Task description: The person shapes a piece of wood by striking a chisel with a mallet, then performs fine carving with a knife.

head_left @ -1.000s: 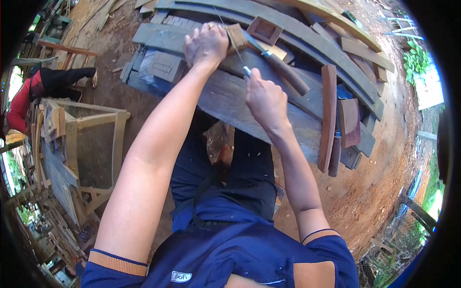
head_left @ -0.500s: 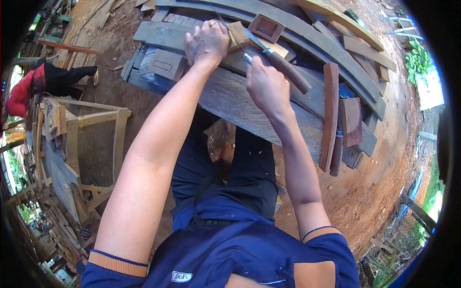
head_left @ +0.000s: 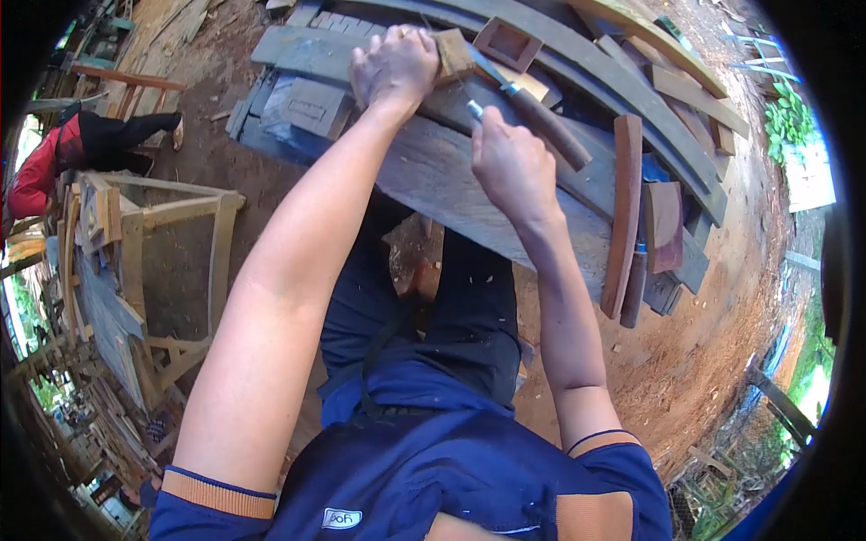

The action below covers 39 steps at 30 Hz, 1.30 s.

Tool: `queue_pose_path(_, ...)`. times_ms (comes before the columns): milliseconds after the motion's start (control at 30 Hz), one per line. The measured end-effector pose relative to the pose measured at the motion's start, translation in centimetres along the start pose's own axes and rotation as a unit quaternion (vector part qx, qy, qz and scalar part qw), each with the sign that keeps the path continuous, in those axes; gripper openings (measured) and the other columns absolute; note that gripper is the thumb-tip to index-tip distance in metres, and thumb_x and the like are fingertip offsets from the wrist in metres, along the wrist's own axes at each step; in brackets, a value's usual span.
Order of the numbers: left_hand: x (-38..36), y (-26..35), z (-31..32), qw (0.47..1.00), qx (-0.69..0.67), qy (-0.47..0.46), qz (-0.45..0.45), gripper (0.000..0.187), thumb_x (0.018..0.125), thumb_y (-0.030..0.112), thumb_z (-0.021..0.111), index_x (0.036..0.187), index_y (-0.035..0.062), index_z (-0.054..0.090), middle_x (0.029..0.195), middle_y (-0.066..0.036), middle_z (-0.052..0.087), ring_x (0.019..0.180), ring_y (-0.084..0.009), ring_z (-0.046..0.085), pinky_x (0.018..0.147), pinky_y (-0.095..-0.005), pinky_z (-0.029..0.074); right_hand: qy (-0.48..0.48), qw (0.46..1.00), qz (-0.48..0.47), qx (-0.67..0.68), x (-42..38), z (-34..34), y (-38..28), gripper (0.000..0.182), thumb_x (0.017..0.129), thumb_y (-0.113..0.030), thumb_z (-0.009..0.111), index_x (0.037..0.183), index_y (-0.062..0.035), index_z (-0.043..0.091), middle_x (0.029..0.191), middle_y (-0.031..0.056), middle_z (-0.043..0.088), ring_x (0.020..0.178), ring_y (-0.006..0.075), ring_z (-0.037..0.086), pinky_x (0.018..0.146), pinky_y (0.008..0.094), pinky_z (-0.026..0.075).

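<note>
My left hand (head_left: 395, 70) is closed at the left side of a small wooden block (head_left: 455, 56), pressing it on the bench. My right hand (head_left: 516, 167) is wrapped round the handle of a thin-bladed hand tool, perhaps a file, with a shiny metal ferrule (head_left: 474, 109). Its narrow blade runs toward the block; the handle is hidden in my fist. Just beyond that hand lies a chisel (head_left: 548, 126) with a round wooden handle. Behind it sits a block with a rectangular recess (head_left: 508, 43). Left of my left wrist rests a block marked with a rectangle (head_left: 307, 110).
The plank bench (head_left: 451, 176) stands before my legs. A curved wooden piece (head_left: 622, 216), a wood-handled tool (head_left: 634, 287) and a dark block (head_left: 664, 227) lie at its right end. Long boards (head_left: 622, 99) are stacked behind. At left are a wooden frame (head_left: 185, 212) and a person in red (head_left: 45, 171).
My right hand has drawn the tool slightly back to the right, away from the block. My left hand stays on the block, which sits slightly higher in view.
</note>
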<state>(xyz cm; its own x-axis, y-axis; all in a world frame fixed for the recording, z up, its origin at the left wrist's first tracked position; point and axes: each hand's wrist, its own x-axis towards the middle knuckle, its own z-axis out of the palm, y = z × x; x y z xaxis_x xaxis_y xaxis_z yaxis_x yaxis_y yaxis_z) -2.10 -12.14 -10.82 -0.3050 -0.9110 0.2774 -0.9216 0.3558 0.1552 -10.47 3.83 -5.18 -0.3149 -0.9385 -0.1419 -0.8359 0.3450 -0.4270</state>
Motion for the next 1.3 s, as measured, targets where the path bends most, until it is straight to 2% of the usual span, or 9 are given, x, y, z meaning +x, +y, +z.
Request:
queue_pose_path(100, -0.1, 0.1, -0.1, 1.0, -0.004, 0.004, 0.022, 0.04, 0.094, 0.035, 0.037, 0.1, 0.0118, 0.069, 0.109, -0.008, 0.067, 0.102, -0.0265, 0.062, 0.089, -0.0446, 0.041, 0.001, 1.0, 0.017, 0.011, 1.2, 0.6, -0.1, 0.027, 0.094, -0.022, 0.043, 0.095, -0.0005, 0.059, 0.082, 0.0251, 0.068, 0.078, 0.041, 0.068, 0.071, 0.051, 0.053)
queue_pose_path(200, -0.2, 0.4, -0.4, 1.0, -0.002, 0.005, 0.006, 0.038, 0.094, 0.034, 0.039, 0.1, 0.0121, 0.069, 0.109, -0.008, 0.067, 0.102, -0.0261, 0.062, 0.089, -0.0448, 0.042, 0.051, 0.998, -0.004, 0.041, 4.2, 1.6, -0.5, 0.029, 0.094, -0.023, 0.043, 0.093, -0.0003, 0.061, 0.083, 0.0242, 0.068, 0.079, 0.04, 0.068, 0.071, 0.0505, 0.053)
queue_pose_path(433, -0.2, 0.1, -0.1, 1.0, -0.01, 0.011, 0.016, 0.039, 0.094, 0.034, 0.038, 0.1, 0.0123, 0.07, 0.108, -0.008, 0.067, 0.102, -0.0268, 0.062, 0.088, -0.0439, 0.042, 0.022, 1.0, 0.0, 0.001, -0.1, 0.7, 0.0, 0.03, 0.095, -0.026, 0.044, 0.094, -0.001, 0.059, 0.079, 0.0246, 0.067, 0.076, 0.0411, 0.068, 0.069, 0.0515, 0.054)
queue_pose_path(633, -0.2, 0.4, -0.6, 1.0, -0.002, 0.015, 0.018, 0.038, 0.094, 0.033, 0.038, 0.1, 0.0115, 0.07, 0.107, -0.008, 0.067, 0.101, -0.0272, 0.062, 0.088, -0.0445, 0.041, 0.051, 0.997, 0.01, 0.051, 4.6, 2.2, -0.6, 0.033, 0.096, -0.027, 0.042, 0.098, -0.0015, 0.061, 0.087, 0.0226, 0.069, 0.085, 0.0397, 0.068, 0.076, 0.0498, 0.053)
queue_pose_path(700, -0.1, 0.5, -0.8, 1.0, -0.013, -0.028, 0.0, 0.041, 0.097, 0.035, 0.035, 0.105, 0.0111, 0.067, 0.111, -0.011, 0.065, 0.108, -0.029, 0.06, 0.092, -0.048, 0.041, 0.052, 0.996, 0.004, 0.068, 4.6, 2.3, 0.0, 0.031, 0.096, -0.027, 0.043, 0.096, -0.001, 0.06, 0.084, 0.0232, 0.068, 0.083, 0.0412, 0.067, 0.074, 0.0513, 0.053)
queue_pose_path(800, 0.1, 0.5, -0.7, 1.0, -0.011, -0.016, 0.003, 0.04, 0.097, 0.035, 0.035, 0.104, 0.0123, 0.067, 0.11, -0.01, 0.065, 0.107, -0.0292, 0.06, 0.092, -0.0474, 0.042, 0.029, 0.997, 0.012, 0.07, 1.5, 1.3, 0.5, 0.031, 0.098, -0.03, 0.042, 0.098, -0.001, 0.055, 0.084, 0.0272, 0.066, 0.082, 0.0458, 0.064, 0.073, 0.0544, 0.051)
queue_pose_path(900, -0.4, 0.1, -0.4, 1.0, -0.009, -0.005, 0.012, 0.039, 0.096, 0.034, 0.036, 0.103, 0.0128, 0.068, 0.108, -0.01, 0.066, 0.106, -0.029, 0.061, 0.091, -0.0463, 0.042, -0.002, 0.999, 0.027, 0.047, -0.7, 1.3, 0.2, 0.029, 0.096, -0.028, 0.045, 0.094, 0.0001, 0.055, 0.081, 0.0261, 0.066, 0.08, 0.0437, 0.066, 0.071, 0.0534, 0.051)
queue_pose_path(1167, 0.0, 0.8, -0.9, 1.0, -0.007, -0.02, 0.0, 0.04, 0.096, 0.034, 0.035, 0.106, 0.0127, 0.067, 0.11, -0.009, 0.065, 0.107, -0.0278, 0.06, 0.093, -0.0459, 0.041, 0.076, 0.994, -0.002, 0.085, 3.0, 3.4, 0.3, 0.028, 0.095, -0.027, 0.045, 0.095, -0.0013, 0.057, 0.08, 0.0262, 0.067, 0.079, 0.044, 0.067, 0.071, 0.0544, 0.052)
queue_pose_path(1300, -0.3, 0.4, -0.7, 1.0, 0.002, -0.022, 0.002, 0.041, 0.097, 0.035, 0.034, 0.105, 0.0126, 0.068, 0.11, -0.009, 0.066, 0.107, -0.0279, 0.06, 0.092, -0.0454, 0.041, 0.03, 0.995, 0.031, 0.093, -1.4, 3.7, 1.3, 0.025, 0.094, -0.026, 0.048, 0.094, -0.0012, 0.054, 0.077, 0.0262, 0.066, 0.076, 0.0446, 0.066, 0.068, 0.0549, 0.052)
